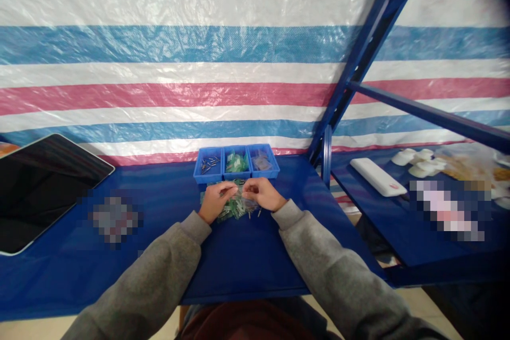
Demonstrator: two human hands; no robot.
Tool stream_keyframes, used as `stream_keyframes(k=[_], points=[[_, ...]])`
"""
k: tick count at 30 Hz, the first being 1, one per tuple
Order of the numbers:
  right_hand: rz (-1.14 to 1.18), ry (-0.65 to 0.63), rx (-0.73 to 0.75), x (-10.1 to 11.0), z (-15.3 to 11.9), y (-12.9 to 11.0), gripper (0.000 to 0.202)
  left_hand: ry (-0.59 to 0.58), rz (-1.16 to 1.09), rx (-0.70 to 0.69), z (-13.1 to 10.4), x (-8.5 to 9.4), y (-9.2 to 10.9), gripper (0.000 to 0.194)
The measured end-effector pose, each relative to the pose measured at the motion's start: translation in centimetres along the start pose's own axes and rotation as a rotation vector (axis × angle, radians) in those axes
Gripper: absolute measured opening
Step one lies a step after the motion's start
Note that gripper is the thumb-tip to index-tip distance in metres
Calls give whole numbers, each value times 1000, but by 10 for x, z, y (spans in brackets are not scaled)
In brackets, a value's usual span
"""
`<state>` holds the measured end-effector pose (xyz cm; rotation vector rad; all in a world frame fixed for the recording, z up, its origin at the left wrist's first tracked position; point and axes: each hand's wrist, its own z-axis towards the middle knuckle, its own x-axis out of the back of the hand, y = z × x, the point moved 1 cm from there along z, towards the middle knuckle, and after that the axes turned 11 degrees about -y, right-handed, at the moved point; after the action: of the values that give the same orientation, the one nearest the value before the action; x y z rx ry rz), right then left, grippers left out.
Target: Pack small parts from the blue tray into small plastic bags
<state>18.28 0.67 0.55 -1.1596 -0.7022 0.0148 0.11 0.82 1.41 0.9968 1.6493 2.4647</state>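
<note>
A shiny plastic sheet (pixel 171 8) with red, white and blue stripes hangs behind a blue table (pixel 243 271). At your far left lies a dark flat screen (pixel 43 191) with a pale edge; right of it, a blurred-out patch hides whatever is there.

Near the middle, your left hand (pixel 217 201) is over the left side of a loose pile of small green and clear packets (pixel 236 209), thumb and fingertips drawn together. Just behind it stand three joined blue bins: the left bin (pixel 209 177) holds thin metal pins (pixel 210 163), the middle bin (pixel 238 175) green packets (pixel 236 162), the right bin (pixel 266 174) clear packets (pixel 261 162). Your right hand (pixel 265 194) faces the left over the pile, fingers bent inward. Something clear may be between the fingertips; you cannot tell whether either hand grips it.

The packets look light, soft and slippery, likely to crease or cling together; pinch one by its edge or corner. The pins look stiff and apt to roll, so take them mid-length.

Farther right, past a blue metal frame (pixel 360 50), a white box (pixel 378 176), white fittings (pixel 424 166) and a clear bag (pixel 462 158) rest on another table (pixel 398 239).
</note>
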Motion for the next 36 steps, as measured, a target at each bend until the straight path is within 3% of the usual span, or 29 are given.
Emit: stream_keyframes(k=[6, 11, 19, 27, 36], points=[[77, -71, 29, -6, 0, -3, 15, -4, -140, 44, 1, 1, -4, 27], [54, -41, 18, -6, 2, 2, 13, -12, -179, 50, 2, 3, -1, 29], [161, -16, -3, -3, 1, -1, 9, -198, -273, 61, 3, 11, 4, 29], [303, -56, -44, 0, 0, -6, 21, -247, -226, 25, 3, 12, 5, 29], [292, -69, -84, 0, 0, -5, 27, -196, -202, 25, 3, 13, 4, 28]])
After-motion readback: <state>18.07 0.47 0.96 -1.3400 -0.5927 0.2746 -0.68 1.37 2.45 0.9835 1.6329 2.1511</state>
